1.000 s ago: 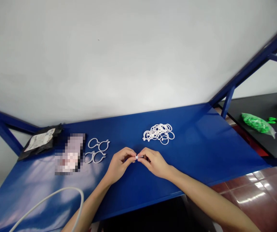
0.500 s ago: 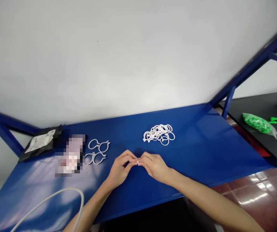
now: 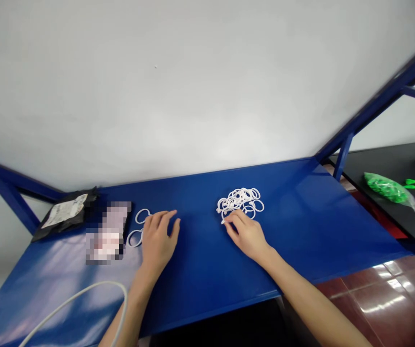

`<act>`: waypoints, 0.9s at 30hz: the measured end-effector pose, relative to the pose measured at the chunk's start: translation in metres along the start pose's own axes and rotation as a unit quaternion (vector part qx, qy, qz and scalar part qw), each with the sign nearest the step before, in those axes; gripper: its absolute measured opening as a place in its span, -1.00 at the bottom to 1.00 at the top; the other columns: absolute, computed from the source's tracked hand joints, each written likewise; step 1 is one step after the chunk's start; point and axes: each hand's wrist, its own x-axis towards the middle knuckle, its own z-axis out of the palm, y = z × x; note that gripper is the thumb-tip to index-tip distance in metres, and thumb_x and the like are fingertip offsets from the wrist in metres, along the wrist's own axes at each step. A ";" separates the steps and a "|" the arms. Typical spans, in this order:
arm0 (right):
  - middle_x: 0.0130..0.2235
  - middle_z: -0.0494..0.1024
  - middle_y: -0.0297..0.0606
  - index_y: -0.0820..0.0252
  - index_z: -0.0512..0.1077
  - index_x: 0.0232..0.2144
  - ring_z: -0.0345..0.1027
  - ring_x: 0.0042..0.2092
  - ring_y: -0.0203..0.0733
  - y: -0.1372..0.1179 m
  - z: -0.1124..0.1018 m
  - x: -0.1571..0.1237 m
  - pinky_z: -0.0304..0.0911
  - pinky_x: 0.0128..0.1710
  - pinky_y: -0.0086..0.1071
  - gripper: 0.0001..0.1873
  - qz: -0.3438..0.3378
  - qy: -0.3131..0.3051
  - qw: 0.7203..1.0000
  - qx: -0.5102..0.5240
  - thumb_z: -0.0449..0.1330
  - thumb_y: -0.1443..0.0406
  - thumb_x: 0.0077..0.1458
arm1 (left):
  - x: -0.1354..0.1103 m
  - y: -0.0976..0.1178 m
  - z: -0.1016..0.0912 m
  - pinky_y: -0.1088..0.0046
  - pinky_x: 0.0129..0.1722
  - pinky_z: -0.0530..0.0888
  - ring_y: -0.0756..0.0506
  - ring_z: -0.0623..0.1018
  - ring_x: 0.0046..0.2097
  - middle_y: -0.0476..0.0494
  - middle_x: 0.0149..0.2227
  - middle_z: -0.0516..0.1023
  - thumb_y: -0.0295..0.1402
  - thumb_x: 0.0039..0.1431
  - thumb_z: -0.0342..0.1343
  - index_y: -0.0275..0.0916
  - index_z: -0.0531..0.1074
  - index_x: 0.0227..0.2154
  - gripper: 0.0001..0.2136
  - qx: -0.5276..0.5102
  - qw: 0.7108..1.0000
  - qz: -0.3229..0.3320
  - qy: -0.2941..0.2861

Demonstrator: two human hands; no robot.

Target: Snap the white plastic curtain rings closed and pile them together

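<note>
My left hand (image 3: pixel 159 237) is over the left group of white plastic rings (image 3: pixel 135 237), its fingers apart with nothing visible in them. It hides part of that group; another ring (image 3: pixel 141 216) shows beyond its fingers. At the near edge of a pile of similar white rings (image 3: pixel 241 194), my right hand (image 3: pixel 245 232) has thumb and fingertips closed on a white ring (image 3: pixel 223 221). Only a small end of that ring sticks out, and the fingers cover the rest.
A phone-like object (image 3: pixel 115 219), blurred out, lies left of the rings beside a black package (image 3: pixel 66 212) with a white label. A white cable (image 3: pixel 84 290) loops across the front left. Blue frame bars (image 3: pixel 344 149) flank the blue table (image 3: pixel 200 284). A bag of green pieces (image 3: pixel 388 188) lies on a dark table at right.
My hands have parted from the small white piece they held together at the centre. The left moved left over the rings and opened; the right moved right and forward to the pile.
</note>
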 end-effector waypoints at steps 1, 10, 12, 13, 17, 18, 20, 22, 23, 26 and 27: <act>-0.21 0.59 -0.22 0.16 0.45 -0.23 0.52 -0.25 -0.23 0.004 -0.004 0.001 0.31 -0.35 -0.43 -0.87 0.021 0.007 0.999 -0.024 0.09 0.35 0.34 | 0.001 -0.007 -0.001 0.05 0.02 0.41 -0.32 0.47 -0.01 -0.34 -0.11 0.56 -0.27 0.34 0.09 -0.28 0.52 -0.02 -0.73 0.051 0.999 -0.018 -0.003; -0.30 0.52 -0.29 0.15 0.38 -0.38 0.43 -0.38 -0.22 0.013 -0.022 0.005 0.04 -0.49 -0.39 -0.96 0.099 -0.090 0.982 -0.133 0.15 0.38 0.10 | -0.007 -0.022 0.002 0.14 -0.13 0.29 -0.33 0.47 -0.11 -0.26 -0.19 0.64 -0.29 0.34 0.03 -0.21 0.49 -0.05 -0.77 0.156 0.983 -0.034 -0.093; -0.31 0.52 -0.29 0.15 0.37 -0.39 0.41 -0.38 -0.23 0.012 -0.025 0.005 0.03 -0.47 -0.38 -0.96 0.097 -0.105 0.980 -0.136 0.15 0.37 0.10 | -0.007 -0.023 0.003 0.15 -0.13 0.28 -0.32 0.47 -0.12 -0.25 -0.19 0.64 -0.31 0.34 0.02 -0.20 0.49 -0.05 -0.78 0.146 0.985 -0.032 -0.091; -0.32 0.52 -0.29 0.15 0.37 -0.39 0.40 -0.39 -0.23 0.012 -0.026 0.005 0.02 -0.47 -0.38 -0.96 0.095 -0.115 0.979 -0.138 0.15 0.37 0.09 | -0.007 -0.023 0.003 0.15 -0.13 0.28 -0.32 0.47 -0.12 -0.25 -0.19 0.64 -0.32 0.34 0.02 -0.20 0.49 -0.05 -0.78 0.142 0.985 -0.033 -0.091; -0.31 0.52 -0.28 0.15 0.38 -0.38 0.39 -0.39 -0.22 0.014 -0.029 0.005 0.00 -0.47 -0.37 -0.95 0.099 -0.146 0.972 -0.153 0.14 0.38 0.11 | -0.007 -0.024 0.004 0.16 -0.13 0.27 -0.31 0.49 -0.11 -0.25 -0.16 0.64 -0.37 0.35 0.01 -0.21 0.48 -0.04 -0.78 0.140 0.985 -0.023 -0.094; -0.30 0.52 -0.28 0.15 0.38 -0.37 0.39 -0.39 -0.22 0.015 -0.029 0.005 0.00 -0.47 -0.37 -0.95 0.103 -0.145 0.972 -0.154 0.14 0.38 0.12 | -0.007 -0.023 0.004 0.15 -0.13 0.27 -0.31 0.49 -0.12 -0.25 -0.16 0.64 -0.38 0.35 0.01 -0.22 0.48 -0.04 -0.78 0.144 0.985 -0.019 -0.093; -0.28 0.53 -0.27 0.14 0.40 -0.34 0.41 -0.36 -0.20 0.016 -0.029 0.005 0.01 -0.47 -0.38 -0.94 0.107 -0.140 0.973 -0.152 0.14 0.39 0.13 | -0.007 -0.022 0.005 0.15 -0.13 0.27 -0.31 0.50 -0.12 -0.25 -0.15 0.64 -0.39 0.35 -0.01 -0.23 0.47 -0.04 -0.78 0.147 0.985 -0.012 -0.088; -0.26 0.54 -0.26 0.14 0.42 -0.32 0.43 -0.34 -0.19 0.016 -0.029 0.005 0.03 -0.47 -0.38 -0.92 0.106 -0.139 0.974 -0.147 0.15 0.39 0.14 | -0.007 -0.021 0.006 0.16 -0.13 0.27 -0.30 0.51 -0.13 -0.25 -0.15 0.64 -0.40 0.36 -0.02 -0.22 0.47 -0.04 -0.78 0.140 0.987 -0.008 -0.084; -0.25 0.54 -0.26 0.13 0.42 -0.30 0.44 -0.33 -0.19 0.016 -0.029 0.005 0.04 -0.47 -0.38 -0.92 0.106 -0.138 0.974 -0.145 0.15 0.39 0.14 | -0.007 -0.020 0.006 0.16 -0.12 0.27 -0.30 0.51 -0.12 -0.25 -0.16 0.64 -0.40 0.36 -0.03 -0.22 0.47 -0.04 -0.77 0.133 0.988 -0.009 -0.082; -0.23 0.54 -0.26 0.13 0.43 -0.29 0.45 -0.31 -0.18 0.016 -0.029 0.006 0.09 -0.47 -0.39 -0.92 0.111 -0.123 0.977 -0.134 0.15 0.38 0.15 | -0.006 -0.016 0.006 0.15 -0.08 0.29 -0.27 0.55 -0.12 -0.22 -0.17 0.63 -0.40 0.36 -0.03 -0.22 0.46 -0.04 -0.78 0.092 0.993 -0.018 -0.078; -0.23 0.54 -0.26 0.13 0.43 -0.30 0.46 -0.31 -0.18 0.015 -0.029 0.006 0.11 -0.46 -0.40 -0.92 0.113 -0.114 0.979 -0.128 0.15 0.38 0.16 | -0.005 -0.014 0.005 0.16 -0.07 0.30 -0.25 0.56 -0.13 -0.20 -0.19 0.62 -0.40 0.36 -0.02 -0.21 0.45 -0.05 -0.79 0.069 0.994 -0.023 -0.078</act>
